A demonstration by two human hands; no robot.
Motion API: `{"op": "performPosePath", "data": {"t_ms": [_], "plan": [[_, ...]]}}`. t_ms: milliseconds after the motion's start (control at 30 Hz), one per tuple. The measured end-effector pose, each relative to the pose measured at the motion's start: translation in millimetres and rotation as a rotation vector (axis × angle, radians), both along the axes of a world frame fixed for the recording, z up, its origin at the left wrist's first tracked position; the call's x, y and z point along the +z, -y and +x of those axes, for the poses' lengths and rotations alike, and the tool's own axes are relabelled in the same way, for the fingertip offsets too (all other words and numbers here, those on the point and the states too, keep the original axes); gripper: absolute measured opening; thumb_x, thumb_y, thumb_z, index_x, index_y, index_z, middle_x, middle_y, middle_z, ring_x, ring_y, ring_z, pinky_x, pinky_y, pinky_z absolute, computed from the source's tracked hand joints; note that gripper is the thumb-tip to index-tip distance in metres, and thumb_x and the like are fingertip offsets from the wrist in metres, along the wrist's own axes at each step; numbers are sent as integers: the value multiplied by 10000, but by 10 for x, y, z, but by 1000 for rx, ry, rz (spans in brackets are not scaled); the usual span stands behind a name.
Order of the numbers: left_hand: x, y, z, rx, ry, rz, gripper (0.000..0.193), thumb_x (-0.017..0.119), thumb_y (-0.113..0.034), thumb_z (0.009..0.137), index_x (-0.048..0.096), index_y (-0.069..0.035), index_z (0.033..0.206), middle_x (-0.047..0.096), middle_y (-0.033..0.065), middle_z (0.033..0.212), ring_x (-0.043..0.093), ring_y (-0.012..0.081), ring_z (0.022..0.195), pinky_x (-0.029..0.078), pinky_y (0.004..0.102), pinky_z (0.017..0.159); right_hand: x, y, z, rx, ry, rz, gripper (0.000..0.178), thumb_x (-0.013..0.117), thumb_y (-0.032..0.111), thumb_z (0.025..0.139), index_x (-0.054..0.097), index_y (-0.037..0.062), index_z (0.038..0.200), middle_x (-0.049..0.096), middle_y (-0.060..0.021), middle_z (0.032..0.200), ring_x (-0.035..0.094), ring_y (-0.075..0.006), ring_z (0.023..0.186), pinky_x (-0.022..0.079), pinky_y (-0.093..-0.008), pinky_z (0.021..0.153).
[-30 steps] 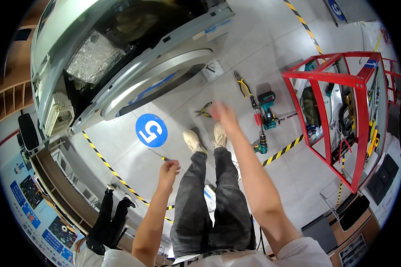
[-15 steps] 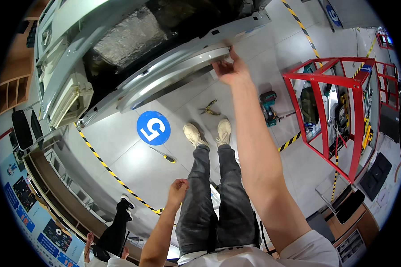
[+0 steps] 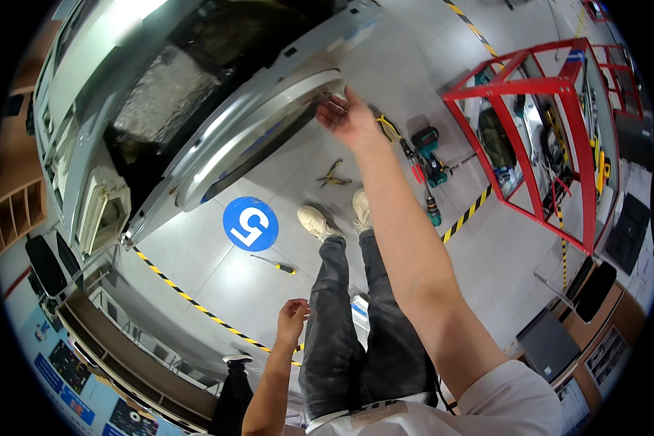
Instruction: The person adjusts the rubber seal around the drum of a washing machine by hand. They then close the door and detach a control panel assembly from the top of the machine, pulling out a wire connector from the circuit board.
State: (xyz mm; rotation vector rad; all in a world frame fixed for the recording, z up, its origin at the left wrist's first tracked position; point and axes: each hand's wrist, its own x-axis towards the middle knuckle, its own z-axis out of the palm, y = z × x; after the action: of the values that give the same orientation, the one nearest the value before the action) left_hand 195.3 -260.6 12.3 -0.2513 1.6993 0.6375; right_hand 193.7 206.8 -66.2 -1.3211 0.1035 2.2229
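A large grey-white appliance (image 3: 149, 185), a front-loading washing machine by its look, fills the upper left. Along its front stands a round door (image 3: 229, 149) with a pale rim, seen nearly edge-on. My right hand (image 3: 350, 122) is at the door's right end, thumb by the rim and fingers curled toward its inner side; part of the contact is hidden. Beside my left thigh hangs my left hand (image 3: 292, 318), fingers loosely bent and a little apart, with nothing visible in it. A foil-like silvery sheet (image 3: 163, 91) shows in the appliance's dark open top.
On the floor lie yellow-handled pliers (image 3: 334, 174), a screwdriver (image 3: 276, 265), red-handled pliers (image 3: 413, 161) and green power tools (image 3: 430, 156). A red-framed tool cart (image 3: 512, 89) stands at right. Striped tape (image 3: 189, 299) and a blue floor disc (image 3: 251, 224) mark the floor. Another person's leg (image 3: 234, 396) is at lower left.
My view has shifted, bringing more floor tools into sight on the right. The door's right end and my right hand stand farther out from the appliance. My left hand remains beside my thigh.
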Motion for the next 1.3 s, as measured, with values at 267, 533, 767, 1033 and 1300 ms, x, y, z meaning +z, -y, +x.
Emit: {"op": "performPosePath", "data": {"t_ms": [267,533,767,1033,1300], "plan": [[121,-583,-129,-180,-168,89,227,584,-225,943,609,-30,1056,653,63,950,628,154,872,493,286,759,-634,1170,1159,231,283,77,209,599,227,912,558,42,1001,597,-62,821,612,-174,696,553,-328,647],[884,-2626,-557,-946,-1217,559,303,651,-31,837,546,6,1119,544,185,1155,492,345,1102,411,428,908,-789,2728,2586,395,536,-173,207,642,273,888,584,75,911,586,-48,730,609,-179,604,525,-320,569],[1394,-4102,-1051,-1234,-1959,539,444,622,-291,905,517,-8,1232,513,218,1228,497,366,1140,419,477,933,-833,2447,2546,294,373,-68,172,598,229,921,574,59,912,570,-33,712,552,-143,559,480,-283,517],[908,-4376,-1401,-1415,-1757,470,467,564,-429,918,539,0,1102,615,201,923,612,382,838,498,458,708,116,803,848,380,110,422,265,556,240,944,578,14,1081,615,-40,878,568,-140,785,467,-263,715],[844,-4346,-1317,-1392,-2066,503,351,609,-403,873,544,-61,910,544,113,764,583,285,707,502,392,551,912,296,943,355,215,665,271,571,253,945,594,12,1066,642,-58,897,605,-124,808,474,-255,716]]}}
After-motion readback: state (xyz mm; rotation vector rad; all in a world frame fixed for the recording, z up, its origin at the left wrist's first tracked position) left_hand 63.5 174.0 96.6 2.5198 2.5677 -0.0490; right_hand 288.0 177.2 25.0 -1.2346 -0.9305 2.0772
